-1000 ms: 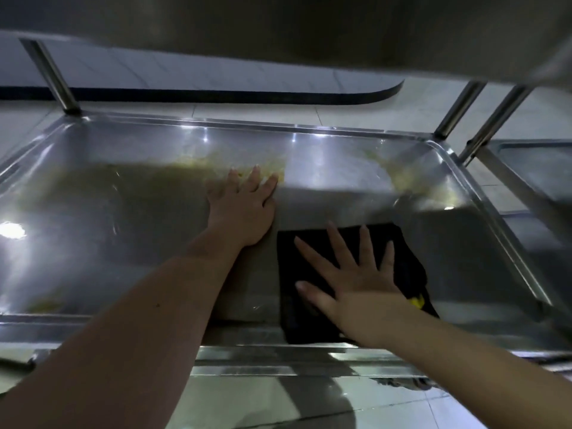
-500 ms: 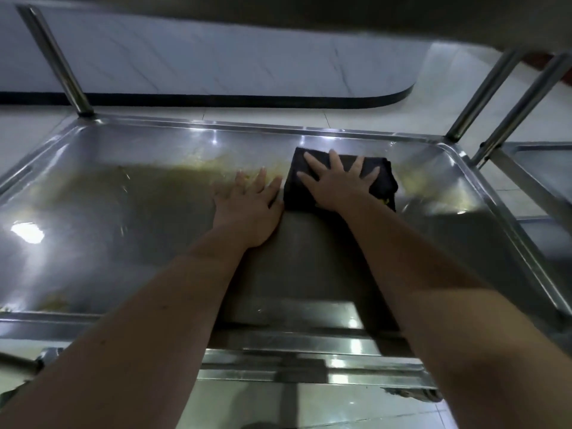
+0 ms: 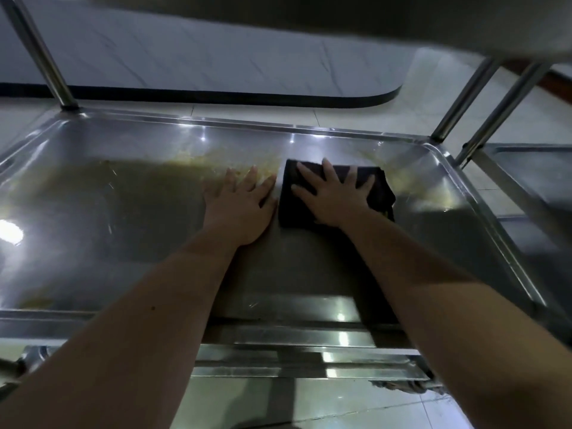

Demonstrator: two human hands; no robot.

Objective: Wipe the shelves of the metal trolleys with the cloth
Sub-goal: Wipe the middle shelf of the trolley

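A steel trolley shelf with a raised rim fills the view. Yellowish smears run along its far half. A dark folded cloth lies on the shelf right of centre, towards the far edge. My right hand presses flat on the cloth with fingers spread. My left hand rests flat on the bare metal just left of the cloth, fingers straight.
Upright steel posts stand at the far left corner and far right corner. The underside of an upper shelf hangs overhead. A second trolley's shelf adjoins on the right. Pale tiled floor shows below.
My right hand pushed the cloth from the near edge of the shelf to the far side, then drew it back slightly. My left hand stayed in place.
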